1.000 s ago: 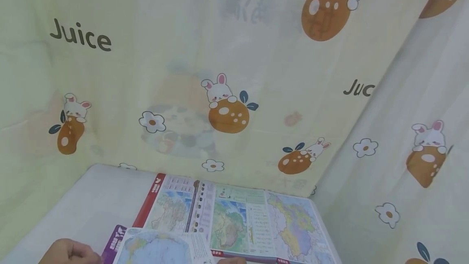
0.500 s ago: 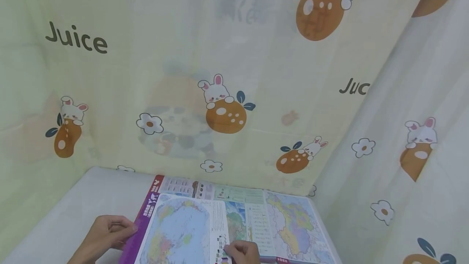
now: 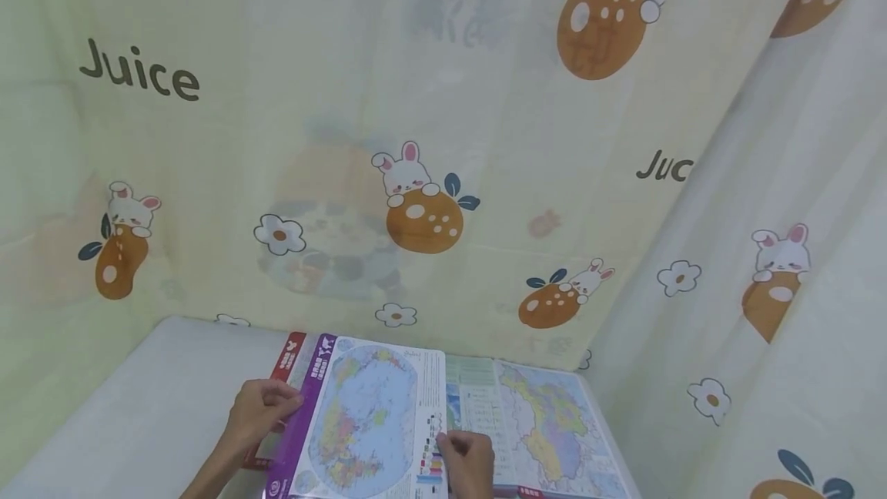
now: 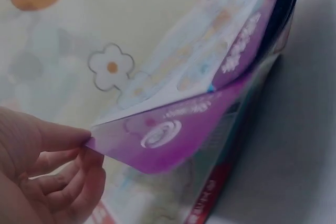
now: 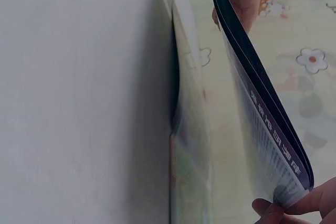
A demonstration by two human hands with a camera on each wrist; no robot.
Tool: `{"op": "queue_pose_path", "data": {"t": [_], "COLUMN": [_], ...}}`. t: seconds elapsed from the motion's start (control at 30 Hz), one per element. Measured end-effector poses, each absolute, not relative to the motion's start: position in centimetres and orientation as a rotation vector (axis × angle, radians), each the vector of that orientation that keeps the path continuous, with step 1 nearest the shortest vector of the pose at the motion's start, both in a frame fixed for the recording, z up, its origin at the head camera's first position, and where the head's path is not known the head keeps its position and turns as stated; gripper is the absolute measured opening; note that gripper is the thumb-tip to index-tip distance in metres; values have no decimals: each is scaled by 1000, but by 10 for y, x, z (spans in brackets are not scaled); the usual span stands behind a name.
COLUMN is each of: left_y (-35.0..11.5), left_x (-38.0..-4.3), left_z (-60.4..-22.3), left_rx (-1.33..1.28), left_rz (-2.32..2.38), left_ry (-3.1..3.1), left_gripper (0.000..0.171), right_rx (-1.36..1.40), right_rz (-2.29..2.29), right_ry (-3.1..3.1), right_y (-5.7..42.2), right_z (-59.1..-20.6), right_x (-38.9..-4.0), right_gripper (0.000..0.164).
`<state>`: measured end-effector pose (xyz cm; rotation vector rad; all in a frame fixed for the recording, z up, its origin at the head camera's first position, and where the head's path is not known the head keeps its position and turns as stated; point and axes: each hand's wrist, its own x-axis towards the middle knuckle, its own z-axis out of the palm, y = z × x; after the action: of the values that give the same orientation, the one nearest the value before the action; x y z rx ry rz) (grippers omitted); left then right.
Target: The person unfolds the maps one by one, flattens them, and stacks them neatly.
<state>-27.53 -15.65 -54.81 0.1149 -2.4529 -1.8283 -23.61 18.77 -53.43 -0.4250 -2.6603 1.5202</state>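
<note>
A folded world map [image 3: 367, 414] with a purple left border is held over other maps. My left hand [image 3: 256, 418] pinches its purple edge between thumb and fingers. In the left wrist view the left hand [image 4: 52, 161] grips a corner of the purple border [image 4: 157, 140], and the sheets beside it spread apart. My right hand [image 3: 473, 462] pinches the map's right edge near the colored legend. In the right wrist view the right hand [image 5: 299, 205] grips the lower corner of the folded map [image 5: 262, 114], whose layers show along the edge. Underneath lies a red-bordered map [image 3: 282, 364], partly covered.
The lower map's right panel [image 3: 543, 422] lies spread on the white table [image 3: 159, 399]. A pale curtain [image 3: 333, 83] printed with rabbits, orange fruit and flowers hangs right behind the table, and another stretch [image 3: 776, 175] of it hangs on the right.
The world map has moved from the front edge of the view up and right over the lower map, carried by both hands. It covers more of the red-bordered map now.
</note>
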Motion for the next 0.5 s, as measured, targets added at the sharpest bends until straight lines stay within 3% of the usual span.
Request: {"op": "queue_pose_path", "data": {"t": [0.5], "left_y": [-129], "left_x": [-314], "left_z": [-576], "left_rx": [92], "left_rz": [-1614], "left_ry": [-2478], "left_gripper": [13], "right_rx": [-601], "right_rz": [1458], "right_ry": [-2526], "right_y": [190], "right_z": [-566], "right_x": [-278], "right_gripper": [18]}}
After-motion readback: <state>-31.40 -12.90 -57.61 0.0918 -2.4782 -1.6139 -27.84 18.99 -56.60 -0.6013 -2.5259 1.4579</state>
